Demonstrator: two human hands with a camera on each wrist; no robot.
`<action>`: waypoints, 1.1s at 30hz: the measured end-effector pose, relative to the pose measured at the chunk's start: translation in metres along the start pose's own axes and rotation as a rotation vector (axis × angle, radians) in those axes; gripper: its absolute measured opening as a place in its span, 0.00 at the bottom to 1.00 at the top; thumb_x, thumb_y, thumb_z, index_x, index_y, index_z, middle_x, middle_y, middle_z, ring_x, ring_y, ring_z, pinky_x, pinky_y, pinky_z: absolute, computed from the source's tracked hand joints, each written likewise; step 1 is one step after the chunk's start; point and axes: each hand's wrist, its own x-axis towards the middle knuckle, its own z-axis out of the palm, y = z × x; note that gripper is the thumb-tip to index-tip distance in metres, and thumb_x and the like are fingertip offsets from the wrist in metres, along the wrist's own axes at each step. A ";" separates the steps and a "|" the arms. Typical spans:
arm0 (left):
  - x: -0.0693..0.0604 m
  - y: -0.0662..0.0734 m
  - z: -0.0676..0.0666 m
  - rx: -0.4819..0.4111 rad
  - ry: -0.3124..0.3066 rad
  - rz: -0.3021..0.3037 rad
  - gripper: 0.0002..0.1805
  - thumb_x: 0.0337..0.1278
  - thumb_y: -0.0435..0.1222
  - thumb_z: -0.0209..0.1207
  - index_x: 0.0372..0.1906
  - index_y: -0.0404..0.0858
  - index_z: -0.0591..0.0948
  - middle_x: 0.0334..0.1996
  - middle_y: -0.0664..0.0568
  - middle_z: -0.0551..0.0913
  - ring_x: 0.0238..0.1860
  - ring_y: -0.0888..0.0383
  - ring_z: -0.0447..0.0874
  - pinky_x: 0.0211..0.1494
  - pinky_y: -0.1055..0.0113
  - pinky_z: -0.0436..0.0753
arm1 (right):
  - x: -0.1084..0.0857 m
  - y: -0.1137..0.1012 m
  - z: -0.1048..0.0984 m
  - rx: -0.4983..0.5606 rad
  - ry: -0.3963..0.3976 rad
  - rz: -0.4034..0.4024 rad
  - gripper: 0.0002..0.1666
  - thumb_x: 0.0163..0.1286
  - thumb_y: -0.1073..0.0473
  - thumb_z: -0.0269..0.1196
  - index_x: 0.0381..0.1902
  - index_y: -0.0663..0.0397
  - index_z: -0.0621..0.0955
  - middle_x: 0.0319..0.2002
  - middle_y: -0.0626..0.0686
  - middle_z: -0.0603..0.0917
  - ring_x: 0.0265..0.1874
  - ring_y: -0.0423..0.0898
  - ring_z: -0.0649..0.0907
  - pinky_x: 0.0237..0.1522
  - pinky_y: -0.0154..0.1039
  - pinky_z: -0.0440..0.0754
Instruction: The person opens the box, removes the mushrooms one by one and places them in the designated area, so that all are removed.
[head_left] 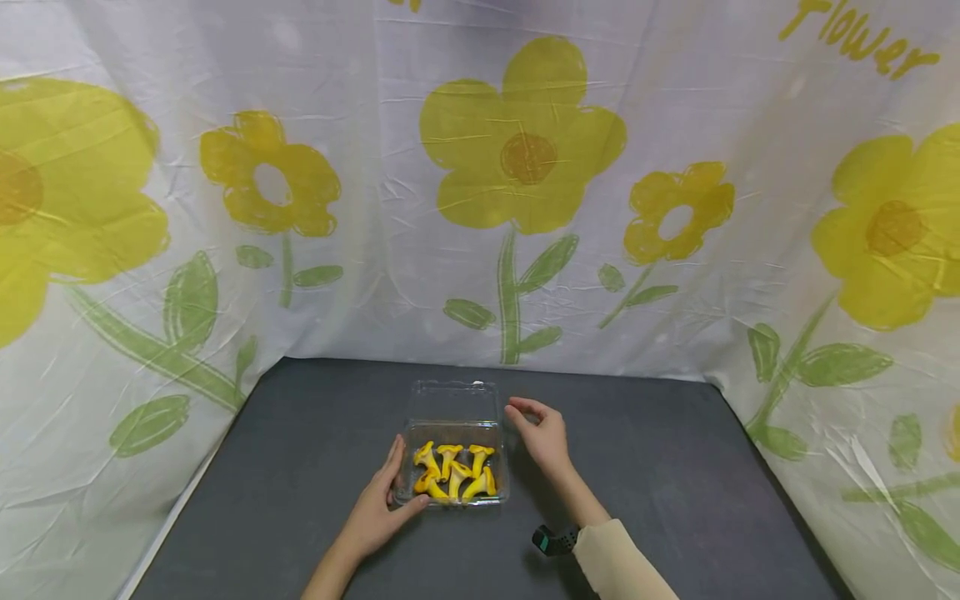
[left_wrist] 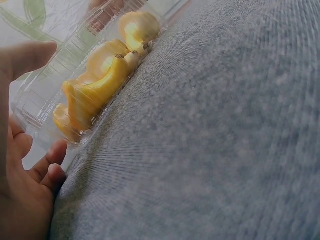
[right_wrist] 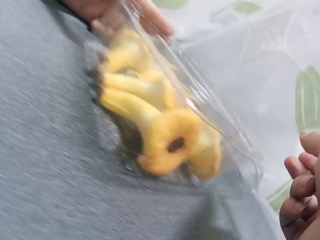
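Observation:
A clear plastic clamshell box (head_left: 504,487) sits on the dark table in the head view, its transparent lid (head_left: 453,402) swung back behind it. Several yellow trumpet-shaped mushrooms (head_left: 458,478), like chanterelles, lie inside in two rough rows. My left hand (head_left: 378,504) holds the box at its left end, thumb by the front edge and fingers along the left side. To the right of the lid, my right hand (head_left: 542,432) hovers with thumb and index finger close together and nothing visible between them. Loosely bent fingers (right_wrist: 302,185) appear apart from the box in the right wrist view.
The dark grey table (head_left: 675,483) carries the box near its middle. A white curtain (head_left: 382,275) printed with yellow flowers hangs behind and along both sides. On the right wrist is a black watch (head_left: 553,541), below a beige sleeve (head_left: 618,558).

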 end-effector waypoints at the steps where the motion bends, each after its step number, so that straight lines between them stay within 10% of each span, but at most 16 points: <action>1: 0.000 0.000 0.000 0.002 -0.002 -0.004 0.59 0.63 0.50 0.73 0.88 0.43 0.50 0.81 0.43 0.63 0.30 0.60 0.61 0.35 0.69 0.66 | -0.004 -0.001 0.000 0.012 -0.003 -0.008 0.18 0.73 0.58 0.72 0.54 0.65 0.89 0.51 0.58 0.91 0.52 0.55 0.89 0.45 0.35 0.85; 8: 0.001 0.000 -0.001 -0.004 -0.005 0.004 0.59 0.63 0.50 0.73 0.88 0.44 0.50 0.81 0.43 0.61 0.30 0.60 0.61 0.35 0.68 0.67 | -0.026 -0.004 0.005 0.119 -0.042 -0.025 0.19 0.71 0.59 0.74 0.54 0.65 0.89 0.50 0.59 0.91 0.36 0.37 0.89 0.30 0.29 0.79; 15: 0.000 -0.002 0.000 -0.006 -0.001 0.019 0.58 0.63 0.49 0.74 0.88 0.43 0.51 0.81 0.42 0.62 0.30 0.62 0.61 0.35 0.69 0.67 | -0.041 0.001 0.013 0.147 -0.142 -0.049 0.14 0.70 0.63 0.74 0.52 0.62 0.90 0.48 0.60 0.92 0.31 0.45 0.91 0.29 0.30 0.82; 21: -0.001 -0.002 0.000 0.000 -0.006 0.027 0.57 0.63 0.48 0.73 0.87 0.41 0.51 0.81 0.41 0.62 0.31 0.62 0.61 0.35 0.68 0.67 | -0.045 0.006 0.018 -0.009 -0.165 -0.098 0.14 0.70 0.61 0.74 0.51 0.58 0.91 0.47 0.56 0.92 0.07 0.31 0.62 0.16 0.29 0.63; 28: -0.001 0.001 0.000 0.002 -0.005 0.023 0.58 0.63 0.48 0.74 0.87 0.41 0.51 0.64 0.46 0.76 0.32 0.61 0.62 0.36 0.68 0.67 | -0.045 0.003 0.020 -0.166 -0.201 -0.194 0.16 0.70 0.61 0.74 0.54 0.57 0.91 0.48 0.55 0.92 0.21 0.26 0.79 0.23 0.29 0.76; 33: -0.002 0.001 0.000 0.000 -0.002 0.008 0.58 0.62 0.48 0.74 0.87 0.41 0.50 0.49 0.52 0.76 0.32 0.61 0.61 0.36 0.67 0.66 | -0.042 -0.003 0.020 -0.372 -0.221 -0.250 0.17 0.68 0.60 0.76 0.54 0.53 0.91 0.47 0.52 0.93 0.14 0.35 0.73 0.19 0.32 0.69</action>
